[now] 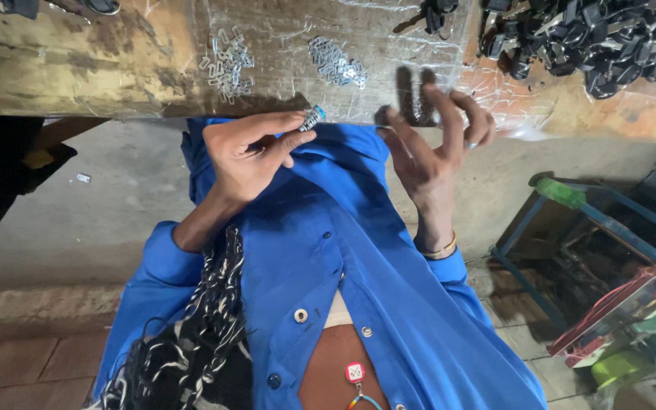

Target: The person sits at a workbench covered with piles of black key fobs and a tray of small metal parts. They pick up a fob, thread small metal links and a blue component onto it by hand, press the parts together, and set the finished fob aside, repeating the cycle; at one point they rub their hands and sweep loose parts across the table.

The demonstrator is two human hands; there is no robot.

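Worn wooden surface runs across 12 o'clock, covered with clear plastic film. Blue shirt fills the middle down to 6 o'clock, with a black-and-white scarf at 7 o'clock. Pile of black parts at 1 o'clock, cut off by the top edge. Blue metal frame with clutter at 4 o'clock; contents hard to make out. Two small heaps of metal clips on the surface, one at 11 o'clock, one just right of it. Left hand pinches a small ribbed metal piece with a blue end between thumb and forefinger, at the surface's near edge. Right hand has fingers curled around dark strips, blurred, kind unclear. The two hands are near, not touching. Gold bangle on the right wrist.
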